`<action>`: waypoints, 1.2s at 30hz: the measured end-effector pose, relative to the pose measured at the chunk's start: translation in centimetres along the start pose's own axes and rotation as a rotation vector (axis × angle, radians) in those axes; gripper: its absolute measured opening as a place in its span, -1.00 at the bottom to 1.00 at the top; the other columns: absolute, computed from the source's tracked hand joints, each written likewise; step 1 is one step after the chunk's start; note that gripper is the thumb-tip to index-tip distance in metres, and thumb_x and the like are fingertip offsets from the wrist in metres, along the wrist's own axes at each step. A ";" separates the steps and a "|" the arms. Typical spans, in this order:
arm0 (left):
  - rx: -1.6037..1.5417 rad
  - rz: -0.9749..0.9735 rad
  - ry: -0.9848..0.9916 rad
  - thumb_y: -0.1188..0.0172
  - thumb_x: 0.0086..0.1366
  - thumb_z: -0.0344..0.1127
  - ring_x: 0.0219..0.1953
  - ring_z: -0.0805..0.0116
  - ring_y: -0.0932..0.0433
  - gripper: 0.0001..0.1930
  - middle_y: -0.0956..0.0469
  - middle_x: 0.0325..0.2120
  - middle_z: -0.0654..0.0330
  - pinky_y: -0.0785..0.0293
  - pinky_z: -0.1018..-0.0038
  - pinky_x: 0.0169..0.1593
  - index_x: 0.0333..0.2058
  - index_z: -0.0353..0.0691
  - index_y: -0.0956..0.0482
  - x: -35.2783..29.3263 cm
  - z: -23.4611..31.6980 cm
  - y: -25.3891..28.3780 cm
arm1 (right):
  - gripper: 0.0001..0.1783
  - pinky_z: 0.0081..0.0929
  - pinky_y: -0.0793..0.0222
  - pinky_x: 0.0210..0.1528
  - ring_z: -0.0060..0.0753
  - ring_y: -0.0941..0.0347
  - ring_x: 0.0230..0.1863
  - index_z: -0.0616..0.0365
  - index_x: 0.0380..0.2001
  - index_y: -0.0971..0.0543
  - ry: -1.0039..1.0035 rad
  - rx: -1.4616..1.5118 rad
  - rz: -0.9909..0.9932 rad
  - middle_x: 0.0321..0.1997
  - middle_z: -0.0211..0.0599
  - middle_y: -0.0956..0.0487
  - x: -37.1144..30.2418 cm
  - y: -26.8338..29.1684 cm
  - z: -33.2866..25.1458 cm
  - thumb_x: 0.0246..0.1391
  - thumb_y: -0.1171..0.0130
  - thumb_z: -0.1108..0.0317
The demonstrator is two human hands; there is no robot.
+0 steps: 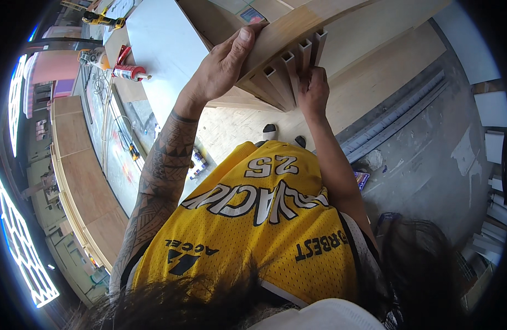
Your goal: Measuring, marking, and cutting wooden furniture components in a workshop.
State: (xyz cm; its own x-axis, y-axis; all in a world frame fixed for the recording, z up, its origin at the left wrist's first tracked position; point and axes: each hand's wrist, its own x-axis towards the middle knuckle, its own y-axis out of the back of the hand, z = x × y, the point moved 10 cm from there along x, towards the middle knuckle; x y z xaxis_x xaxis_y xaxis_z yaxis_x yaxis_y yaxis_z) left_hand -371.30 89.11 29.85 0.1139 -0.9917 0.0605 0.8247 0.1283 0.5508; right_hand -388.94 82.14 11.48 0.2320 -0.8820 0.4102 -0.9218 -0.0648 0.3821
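My left hand [227, 65] is closed over the edge of a curved wooden board [289, 34], its thumb lying on the near face. The other fingers of that hand are mostly hidden behind the board. Below the board's edge stand several slim hollow rectangular tubes [291, 74], wood-coloured with open ends, fanned side by side. My right hand [314, 91] is closed at the rightmost of these tubes, under the board. Its fingertips are partly hidden, so the exact grip is hard to see.
To the left lies a white panel [163, 47]. Near it are a caulking gun with a red cartridge [130, 72] and a yellow cordless drill [102, 20]. Long grey strips [393, 118] lie on the floor at right. A long plywood piece [91, 170] stands far left.
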 end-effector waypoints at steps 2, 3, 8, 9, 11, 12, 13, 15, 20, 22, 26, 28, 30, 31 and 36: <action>0.012 0.007 0.001 0.36 0.53 0.50 0.27 0.02 -0.57 -0.13 -0.58 0.20 -0.14 -0.43 0.22 0.36 0.42 -0.05 -0.42 0.1 -0.1 0.1 | -0.77 0.11 -0.49 -0.07 0.32 -0.55 -0.06 0.22 -0.10 -0.44 0.000 -0.005 0.003 -0.10 0.06 -0.55 -0.1 0.1 0.1 0.22 -0.23 0.56; 0.011 0.005 0.002 0.36 0.53 0.50 0.27 0.02 -0.57 -0.13 -0.58 0.20 -0.14 -0.43 0.22 0.36 0.42 -0.05 -0.42 0.1 -0.2 0.0 | -0.77 0.11 -0.49 -0.08 0.32 -0.56 -0.06 0.22 -0.10 -0.44 0.002 -0.010 0.006 -0.11 0.06 -0.56 -0.2 0.2 0.1 0.22 -0.23 0.56; 0.034 0.011 -0.002 0.36 0.53 0.52 0.26 0.00 -0.58 -0.12 -0.60 0.17 -0.14 -0.45 0.19 0.33 0.42 -0.05 -0.42 0.4 -0.6 0.1 | -0.77 0.11 -0.50 -0.09 0.31 -0.57 -0.07 0.22 -0.11 -0.45 0.005 0.002 0.033 -0.11 0.06 -0.57 -0.1 0.4 0.6 0.22 -0.25 0.55; 0.033 0.010 -0.001 0.36 0.53 0.52 0.26 0.00 -0.58 -0.12 -0.60 0.17 -0.14 -0.45 0.19 0.33 0.42 -0.05 -0.42 0.4 -0.6 0.1 | -0.77 0.11 -0.50 -0.09 0.31 -0.57 -0.07 0.22 -0.11 -0.46 0.008 0.003 0.036 -0.11 0.06 -0.57 -0.1 0.5 0.6 0.22 -0.26 0.54; 0.044 0.020 -0.006 0.35 0.52 0.52 0.24 0.00 -0.59 -0.11 -0.61 0.16 -0.15 -0.46 0.19 0.32 0.43 -0.06 -0.42 0.3 -0.9 0.1 | -0.77 0.11 -0.50 -0.08 0.30 -0.57 -0.07 0.22 -0.11 -0.45 -0.005 0.019 0.025 -0.11 0.06 -0.57 0.1 0.4 0.5 0.21 -0.26 0.54; 0.043 0.020 -0.005 0.35 0.52 0.52 0.24 0.00 -0.59 -0.11 -0.61 0.16 -0.15 -0.46 0.19 0.32 0.43 -0.06 -0.42 0.2 -1.0 0.1 | -0.77 0.11 -0.50 -0.08 0.30 -0.57 -0.07 0.22 -0.12 -0.45 -0.018 0.035 0.016 -0.12 0.05 -0.56 0.2 0.4 0.4 0.21 -0.26 0.54; 0.044 0.027 -0.004 0.34 0.52 0.52 0.24 0.00 -0.59 -0.11 -0.62 0.15 -0.16 -0.45 0.18 0.32 0.43 -0.06 -0.42 0.2 -1.1 0.2 | -0.77 0.11 -0.50 -0.08 0.30 -0.57 -0.07 0.22 -0.12 -0.45 -0.018 0.033 0.016 -0.12 0.05 -0.56 0.1 0.3 0.6 0.21 -0.26 0.54; 0.044 0.032 -0.005 0.33 0.52 0.52 0.24 0.00 -0.59 -0.12 -0.62 0.14 -0.16 -0.45 0.18 0.32 0.43 -0.06 -0.42 0.3 -1.2 0.2 | -0.77 0.10 -0.51 -0.07 0.29 -0.56 -0.06 0.21 -0.11 -0.44 0.013 0.003 0.020 -0.12 0.06 -0.56 -0.1 0.3 0.6 0.21 -0.25 0.55; 0.042 0.001 0.046 0.16 0.43 0.59 0.16 -0.03 -0.65 -0.05 -0.63 0.13 -0.16 -0.55 0.19 0.23 0.43 -0.12 -0.40 0.4 -1.4 0.3 | -0.76 0.11 -0.50 -0.07 0.27 -0.54 -0.07 0.21 -0.10 -0.43 0.059 -0.038 -0.005 -0.12 0.05 -0.53 0.2 -0.5 -0.6 0.20 -0.23 0.57; 0.125 -0.014 -0.011 0.00 0.39 0.54 0.13 -0.04 -0.67 -0.05 -0.63 0.12 -0.17 -0.58 0.20 0.20 0.42 -0.17 -0.41 0.4 -0.1 0.1 | -0.81 0.04 -0.52 -0.11 0.19 -0.58 -0.12 0.21 -0.09 -0.49 0.066 -0.050 -0.010 -0.17 0.00 -0.55 0.3 -0.6 -1.0 0.24 -0.21 0.55; 0.567 0.066 -0.229 -0.49 0.22 0.22 0.16 0.00 -0.64 -0.05 -0.59 0.13 -0.11 -0.59 0.20 0.21 0.39 -0.30 -0.36 -0.8 3.7 -0.3 | -0.81 0.04 -0.53 -0.10 0.17 -0.58 -0.12 0.20 -0.09 -0.49 0.074 -0.037 -0.015 -0.16 -0.02 -0.55 0.5 -0.5 -0.9 0.25 -0.20 0.54; 0.650 0.061 -0.172 -0.55 0.16 0.12 0.13 -0.01 -0.65 -0.03 -0.60 0.10 -0.10 -0.62 0.19 0.18 0.40 -0.29 -0.34 -1.8 4.7 -0.7 | -0.81 0.03 -0.53 -0.11 0.16 -0.58 -0.13 0.19 -0.09 -0.49 0.061 -0.054 -0.026 -0.16 -0.02 -0.55 0.4 -0.7 -0.8 0.26 -0.21 0.53; 0.733 0.061 -0.106 -0.62 0.11 0.01 0.11 -0.03 -0.66 0.00 -0.60 0.06 -0.09 -0.65 0.17 0.14 0.41 -0.27 -0.32 -2.1 4.4 -1.0 | -0.81 0.03 -0.53 -0.12 0.16 -0.58 -0.14 0.19 -0.09 -0.49 0.071 -0.045 -0.011 -0.17 -0.03 -0.55 0.3 -0.5 -1.0 0.26 -0.21 0.53; 0.782 0.084 -0.142 -0.64 0.07 -0.02 0.07 -0.02 -0.66 0.04 -0.60 0.02 -0.07 -0.66 0.18 0.10 0.43 -0.25 -0.28 -2.2 4.4 -1.1 | -0.82 0.02 -0.53 -0.13 0.16 -0.58 -0.16 0.19 -0.09 -0.49 0.088 -0.033 0.002 -0.17 -0.03 -0.55 0.5 -0.4 -1.1 0.27 -0.22 0.52; 0.814 0.125 -0.207 -0.68 0.01 -0.06 0.02 0.02 -0.63 0.14 -0.56 -0.05 0.00 -0.65 0.19 0.04 0.48 -0.23 -0.19 -2.5 4.0 -1.2 | -0.77 0.05 -0.50 -0.08 0.23 -0.54 -0.08 0.20 -0.07 -0.48 0.068 -0.022 -0.014 -0.13 0.01 -0.53 -0.5 0.2 -0.2 0.26 -0.26 0.49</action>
State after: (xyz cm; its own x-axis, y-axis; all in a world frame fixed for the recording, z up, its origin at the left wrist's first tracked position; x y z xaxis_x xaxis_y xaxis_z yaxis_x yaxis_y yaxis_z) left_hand -374.77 91.35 32.36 0.0090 -0.9633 0.2683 0.1482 0.2667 0.9523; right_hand -389.17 82.68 11.54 0.2663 -0.8474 0.4593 -0.9114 -0.0662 0.4062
